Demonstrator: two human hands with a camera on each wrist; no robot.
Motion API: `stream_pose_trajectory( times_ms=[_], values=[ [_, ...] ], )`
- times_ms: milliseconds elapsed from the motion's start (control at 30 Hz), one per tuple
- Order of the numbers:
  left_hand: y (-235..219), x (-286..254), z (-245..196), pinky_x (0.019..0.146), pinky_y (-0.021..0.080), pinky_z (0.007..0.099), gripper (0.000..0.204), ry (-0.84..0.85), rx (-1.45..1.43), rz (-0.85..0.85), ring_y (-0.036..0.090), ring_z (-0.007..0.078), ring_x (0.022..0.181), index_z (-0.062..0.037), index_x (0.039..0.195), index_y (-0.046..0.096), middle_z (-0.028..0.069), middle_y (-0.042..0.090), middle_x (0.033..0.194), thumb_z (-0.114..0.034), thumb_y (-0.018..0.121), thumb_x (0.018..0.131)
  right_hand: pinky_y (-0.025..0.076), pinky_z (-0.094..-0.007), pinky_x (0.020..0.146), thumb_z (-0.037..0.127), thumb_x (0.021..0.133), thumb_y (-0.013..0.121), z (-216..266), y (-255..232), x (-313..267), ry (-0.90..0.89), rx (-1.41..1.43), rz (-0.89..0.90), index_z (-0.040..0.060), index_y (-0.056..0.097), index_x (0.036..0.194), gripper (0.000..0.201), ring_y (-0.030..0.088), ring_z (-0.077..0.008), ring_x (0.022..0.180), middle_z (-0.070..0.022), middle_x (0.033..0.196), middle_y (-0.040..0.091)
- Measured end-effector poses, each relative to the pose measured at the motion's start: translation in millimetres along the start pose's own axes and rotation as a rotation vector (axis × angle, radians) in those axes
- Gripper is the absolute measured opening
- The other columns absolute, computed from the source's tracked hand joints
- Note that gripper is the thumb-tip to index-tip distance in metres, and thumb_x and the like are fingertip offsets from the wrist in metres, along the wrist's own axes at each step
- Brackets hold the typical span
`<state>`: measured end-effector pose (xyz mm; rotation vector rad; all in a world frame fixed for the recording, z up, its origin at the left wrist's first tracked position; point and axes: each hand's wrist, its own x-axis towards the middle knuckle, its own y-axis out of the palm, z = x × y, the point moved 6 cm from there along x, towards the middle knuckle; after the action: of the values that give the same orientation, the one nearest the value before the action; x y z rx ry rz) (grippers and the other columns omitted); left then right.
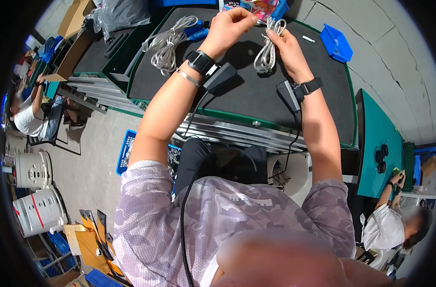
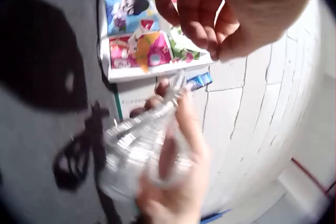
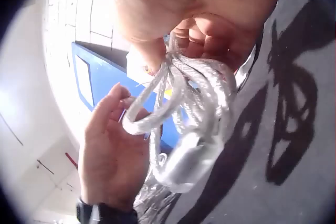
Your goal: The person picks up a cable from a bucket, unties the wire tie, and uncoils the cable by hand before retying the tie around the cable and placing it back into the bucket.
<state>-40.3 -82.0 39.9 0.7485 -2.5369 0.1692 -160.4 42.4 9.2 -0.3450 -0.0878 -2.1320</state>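
My right hand (image 1: 287, 48) grips a coiled silver cable (image 1: 265, 56) near its top, fingers and thumb around the gathered loops. In the right wrist view, a clear-covered plug (image 3: 191, 163) hangs at the bottom of the braided loops. My left hand (image 1: 227, 31) is raised just left of the bundle, its fingers bent and thumb close to the index finger, with nothing visible between them. The right wrist view shows the left fingertips beside the cable loops. More coiled silver cables (image 1: 167, 48) with blue plugs (image 1: 197, 32) lie left on the dark mat.
Colourful printed packaging (image 2: 139, 50) stands at the table's far edge. A blue bin (image 1: 336, 43) sits right of the table, and a grey plastic bag (image 1: 120, 19) lies at the back left. Below are a blue basket (image 1: 126, 152) and a white bucket (image 1: 299, 179). Two people sit farther off.
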Motion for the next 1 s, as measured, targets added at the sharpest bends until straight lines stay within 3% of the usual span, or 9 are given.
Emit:
stream_pose_trajectory(
  times_ms=[100, 267, 367, 467, 533, 633, 800, 900, 1000],
  values=[
    [19.5, -10.8, -24.2, 0.079, 0.053, 0.0295, 0.020, 0.370, 0.559, 0.139, 0.066, 0.0171, 0.084, -0.0049, 0.101, 0.066, 0.0063, 0.068, 0.089, -0.012, 0.070, 0.082, 0.044, -0.0209, 0.065, 0.025, 0.095, 0.060, -4.4, 0.5, -2.0, 0.126, 0.255, 0.019, 0.0046, 0.059, 0.105, 0.023, 0.055, -0.0054, 0.073, 0.0036, 0.085, 0.060],
    [27.1, -16.6, -23.8, 0.072, 0.053, 0.0314, 0.020, 0.448, 0.633, 0.160, 0.067, 0.0239, 0.078, -0.0052, 0.101, 0.067, 0.0098, 0.069, 0.089, -0.017, 0.069, 0.085, 0.044, -0.0215, 0.063, 0.025, 0.096, 0.057, 6.1, 5.2, -7.0, 0.151, 0.292, -0.010, 0.0046, 0.060, 0.105, 0.023, 0.055, -0.0047, 0.072, 0.0038, 0.085, 0.060],
    [25.4, -16.1, -25.1, 0.069, 0.052, 0.0336, 0.020, 0.453, 0.684, 0.138, 0.066, 0.0282, 0.074, -0.0037, 0.099, 0.068, 0.0138, 0.069, 0.087, -0.019, 0.068, 0.086, 0.044, -0.0215, 0.063, 0.025, 0.096, 0.057, 0.6, 3.9, -4.6, 0.116, 0.225, 0.090, 0.0045, 0.060, 0.105, 0.023, 0.054, -0.0046, 0.071, 0.0040, 0.084, 0.060],
    [23.4, -14.0, -18.1, 0.067, 0.051, 0.0321, 0.021, 0.375, 0.670, 0.128, 0.067, 0.0217, 0.072, -0.0031, 0.096, 0.068, 0.0112, 0.069, 0.083, -0.022, 0.067, 0.087, 0.044, -0.0213, 0.063, 0.025, 0.096, 0.057, -1.4, 4.5, -4.8, 0.132, 0.199, 0.082, 0.0039, 0.060, 0.105, 0.023, 0.053, -0.0044, 0.070, 0.0039, 0.083, 0.059],
    [18.4, -9.5, -1.3, 0.064, 0.048, 0.0282, 0.021, 0.087, 0.550, 0.134, 0.063, 0.0128, 0.068, -0.0029, 0.091, 0.068, 0.0056, 0.067, 0.075, -0.024, 0.067, 0.087, 0.044, -0.0212, 0.064, 0.025, 0.096, 0.056, 4.5, 6.0, -5.7, 0.092, 0.112, 0.057, 0.0035, 0.060, 0.105, 0.024, 0.053, -0.0044, 0.071, 0.0034, 0.083, 0.059],
    [16.1, -8.5, 8.6, 0.064, 0.045, 0.0243, 0.020, -0.096, 0.421, 0.153, 0.056, 0.0069, 0.067, -0.0028, 0.086, 0.067, 0.0001, 0.062, 0.071, -0.023, 0.066, 0.087, 0.044, -0.0207, 0.066, 0.025, 0.097, 0.056, 8.2, 10.4, -5.5, 0.030, 0.086, 0.114, 0.0029, 0.060, 0.105, 0.024, 0.054, -0.0042, 0.073, 0.0027, 0.084, 0.059],
    [17.5, -11.4, 28.1, 0.060, 0.040, 0.0237, 0.021, -0.280, 0.037, 0.222, 0.048, 0.0071, 0.064, -0.0026, 0.078, 0.064, -0.0030, 0.054, 0.070, -0.019, 0.058, 0.089, 0.044, -0.0209, 0.068, 0.022, 0.097, 0.057, 14.6, 20.1, -6.3, -0.141, 0.036, 0.148, 0.0026, 0.057, 0.108, 0.023, 0.053, -0.0038, 0.077, 0.0019, 0.089, 0.059],
    [22.3, -18.6, 46.2, 0.061, 0.037, 0.0214, 0.018, -0.625, -0.250, 0.205, 0.042, 0.0068, 0.061, -0.0021, 0.078, 0.059, -0.0029, 0.047, 0.068, -0.013, 0.051, 0.090, 0.044, -0.0208, 0.068, 0.020, 0.096, 0.058, 13.9, 12.1, -4.8, -0.211, 0.039, 0.081, 0.0024, 0.055, 0.110, 0.023, 0.053, -0.0036, 0.077, 0.0020, 0.089, 0.058],
    [29.4, -18.9, 41.0, 0.061, 0.037, 0.0204, 0.019, -0.576, -0.284, 0.281, 0.041, 0.0068, 0.061, -0.0016, 0.081, 0.059, -0.0021, 0.046, 0.068, -0.013, 0.048, 0.091, 0.044, -0.0208, 0.068, 0.019, 0.096, 0.059, 17.6, 4.4, -3.7, -0.270, 0.001, -0.014, 0.0019, 0.053, 0.109, 0.022, 0.052, -0.0035, 0.078, 0.0020, 0.089, 0.058]
  ],
)
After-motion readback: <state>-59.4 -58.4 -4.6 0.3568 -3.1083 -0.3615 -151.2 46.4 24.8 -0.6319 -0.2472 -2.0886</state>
